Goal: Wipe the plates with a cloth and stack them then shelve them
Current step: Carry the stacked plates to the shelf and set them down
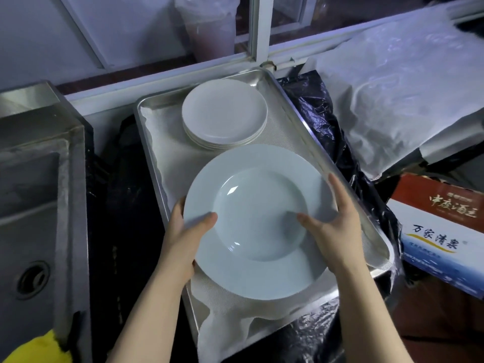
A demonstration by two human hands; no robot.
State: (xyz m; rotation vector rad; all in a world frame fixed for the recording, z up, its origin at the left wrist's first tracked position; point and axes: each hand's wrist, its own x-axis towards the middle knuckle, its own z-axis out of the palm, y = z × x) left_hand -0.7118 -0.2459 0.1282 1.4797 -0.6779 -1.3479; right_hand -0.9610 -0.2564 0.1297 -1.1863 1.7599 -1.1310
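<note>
Here both hands grip the large white deep-welled ceramic plate (258, 221) at centre frame, above the cloth-lined metal tray (301, 116): left hand (183, 231) and right hand (337, 226) pinch opposite rims. A slipping thumb could drop it onto the stack of smaller white plates (224, 112) above.

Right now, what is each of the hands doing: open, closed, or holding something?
Left hand: holding the large white plate by its left rim, thumb on top.
Right hand: holding the same plate by its right rim, thumb on top.
</note>
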